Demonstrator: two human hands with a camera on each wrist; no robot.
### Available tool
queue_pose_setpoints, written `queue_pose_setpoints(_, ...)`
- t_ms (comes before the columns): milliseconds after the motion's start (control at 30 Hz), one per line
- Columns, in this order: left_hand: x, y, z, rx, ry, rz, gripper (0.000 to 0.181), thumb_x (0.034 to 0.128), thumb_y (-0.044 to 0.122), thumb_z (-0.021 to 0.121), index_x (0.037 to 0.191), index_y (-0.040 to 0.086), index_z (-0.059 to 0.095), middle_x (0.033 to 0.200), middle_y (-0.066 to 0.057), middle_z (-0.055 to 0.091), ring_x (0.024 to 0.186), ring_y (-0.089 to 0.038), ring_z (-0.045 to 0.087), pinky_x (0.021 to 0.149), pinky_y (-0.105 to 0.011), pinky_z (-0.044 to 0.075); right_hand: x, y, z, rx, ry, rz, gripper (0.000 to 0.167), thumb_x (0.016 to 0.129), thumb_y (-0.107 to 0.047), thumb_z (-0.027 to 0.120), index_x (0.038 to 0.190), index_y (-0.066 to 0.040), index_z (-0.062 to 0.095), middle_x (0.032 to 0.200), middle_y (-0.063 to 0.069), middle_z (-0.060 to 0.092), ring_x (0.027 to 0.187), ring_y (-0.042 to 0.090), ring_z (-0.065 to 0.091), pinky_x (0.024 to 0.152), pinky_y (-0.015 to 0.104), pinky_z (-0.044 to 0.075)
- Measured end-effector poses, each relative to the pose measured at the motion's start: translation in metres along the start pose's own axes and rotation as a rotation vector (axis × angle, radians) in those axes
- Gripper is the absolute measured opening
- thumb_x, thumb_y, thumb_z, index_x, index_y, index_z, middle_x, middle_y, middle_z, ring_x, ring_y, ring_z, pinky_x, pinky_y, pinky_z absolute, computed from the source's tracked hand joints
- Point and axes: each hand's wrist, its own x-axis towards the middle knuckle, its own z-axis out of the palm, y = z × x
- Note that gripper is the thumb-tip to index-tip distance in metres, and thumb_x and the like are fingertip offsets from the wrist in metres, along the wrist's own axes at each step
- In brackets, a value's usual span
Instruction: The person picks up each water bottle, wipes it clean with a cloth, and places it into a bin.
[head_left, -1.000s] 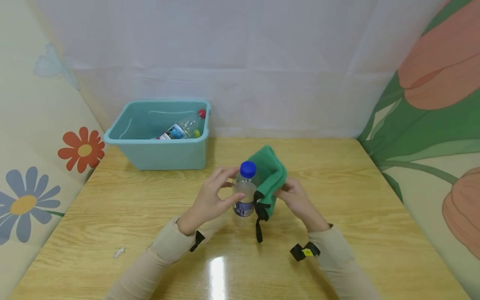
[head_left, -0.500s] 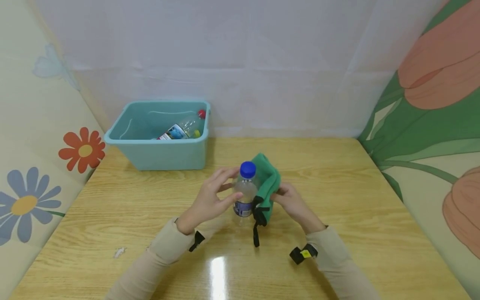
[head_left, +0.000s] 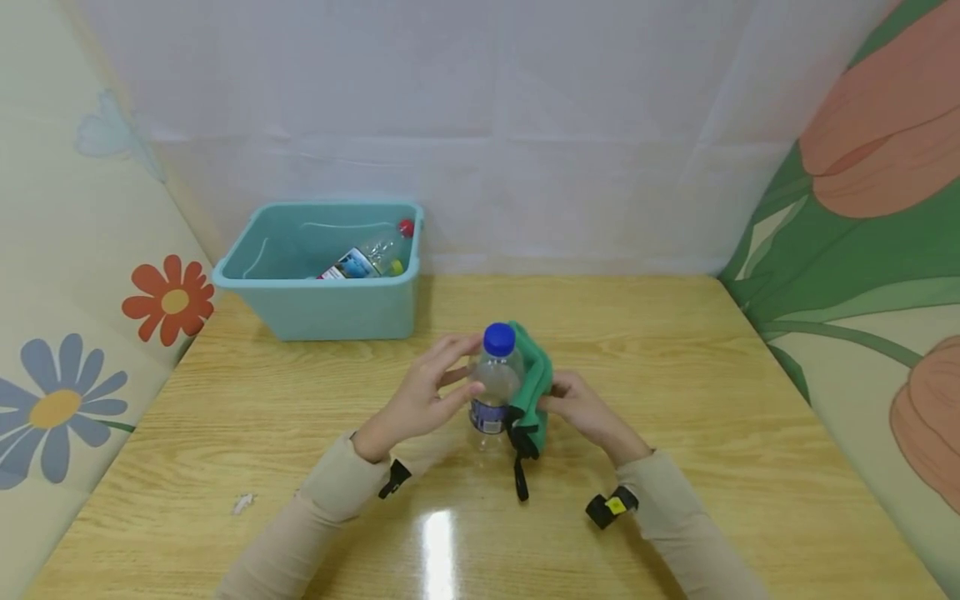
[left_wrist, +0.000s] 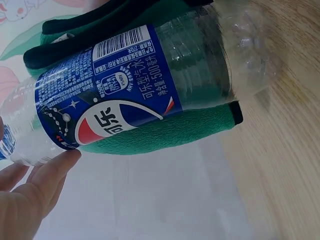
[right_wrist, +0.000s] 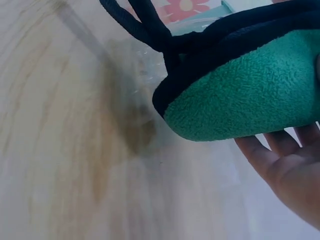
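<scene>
A clear plastic bottle with a blue cap and a blue label stands upright on the table. My left hand holds it from the left, thumb in front and fingers behind the upper part; the left wrist view shows the label closely. Pressed against the bottle's right side is a folded green cloth with black edging and a black loop. My right hand grips the cloth from its right side. In the right wrist view, fingers show under the fuzzy cloth, and part of the hand is hidden.
A light blue bin stands at the back left of the wooden table. Inside it lies a clear bottle with a red cap, and a yellow cap shows below. A small white mark is on the table at left.
My right hand has brought the green cloth left and down, closer around the bottle's right side. The left hand and bottle have stayed almost in place.
</scene>
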Motion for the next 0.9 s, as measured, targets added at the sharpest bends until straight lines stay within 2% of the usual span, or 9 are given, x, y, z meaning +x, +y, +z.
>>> queue_pose_setpoints(133, 0.001, -0.002, -0.001, -0.025, -0.025, -0.002, 0.052, 0.0831, -0.006, 0.060, 0.130, -0.011, 0.037, 0.122, -0.025, 0.044, 0.113, -0.038, 0.046, 0.089, -0.033, 0.048, -0.001, 0.003, 0.000, -0.012, -0.007, 0.031, 0.023, 0.087, 0.001, 0.053, 0.095, -0.016, 0.066, 0.093, -0.003, 0.065, 0.083, 0.014, 0.060, 0.077, 0.031, 0.052)
queue_pose_setpoints(233, 0.001, -0.002, -0.003, -0.043, -0.045, -0.008, 0.052, 0.0849, -0.004, 0.058, 0.131, -0.012, 0.036, 0.124, -0.025, 0.043, 0.115, -0.037, 0.045, 0.090, -0.034, 0.047, -0.001, 0.006, -0.001, -0.017, -0.023, 0.039, 0.017, 0.086, 0.001, 0.053, 0.098, -0.004, 0.065, 0.096, -0.001, 0.066, 0.085, 0.017, 0.060, 0.079, 0.034, 0.051)
queue_pose_setpoints(400, 0.001, -0.002, -0.005, -0.044, -0.064, -0.011, 0.052, 0.0859, -0.003, 0.058, 0.132, -0.011, 0.035, 0.126, -0.024, 0.043, 0.116, -0.035, 0.045, 0.092, -0.035, 0.046, -0.003, 0.009, -0.001, -0.026, -0.017, 0.035, 0.018, 0.086, 0.000, 0.055, 0.099, -0.007, 0.065, 0.096, -0.003, 0.066, 0.087, 0.017, 0.060, 0.079, 0.034, 0.052)
queue_pose_setpoints(567, 0.002, -0.001, -0.007, -0.035, -0.071, 0.005, 0.053, 0.0847, -0.005, 0.059, 0.132, -0.010, 0.035, 0.129, -0.023, 0.044, 0.116, -0.033, 0.046, 0.091, -0.032, 0.047, -0.010, 0.006, -0.002, -0.084, 0.075, 0.015, 0.018, 0.085, 0.002, 0.056, 0.098, -0.005, 0.066, 0.095, -0.008, 0.066, 0.089, 0.013, 0.059, 0.079, 0.031, 0.051)
queue_pose_setpoints(733, 0.003, 0.000, -0.008, -0.054, -0.073, 0.002, 0.052, 0.0832, -0.008, 0.059, 0.130, -0.010, 0.037, 0.130, -0.024, 0.044, 0.117, -0.034, 0.046, 0.091, -0.033, 0.047, -0.018, 0.002, -0.007, -0.077, 0.170, -0.014, 0.033, 0.084, 0.005, 0.054, 0.092, -0.024, 0.067, 0.094, -0.012, 0.065, 0.090, 0.008, 0.058, 0.080, 0.024, 0.050)
queue_pose_setpoints(900, 0.004, -0.002, -0.010, -0.098, -0.103, -0.003, 0.049, 0.0837, -0.009, 0.058, 0.129, -0.012, 0.037, 0.129, -0.026, 0.044, 0.118, -0.036, 0.045, 0.090, -0.044, 0.047, -0.023, -0.002, -0.013, -0.067, 0.200, -0.083, 0.045, 0.083, 0.010, 0.051, 0.090, -0.032, 0.066, 0.095, -0.014, 0.065, 0.091, 0.005, 0.058, 0.079, 0.020, 0.049)
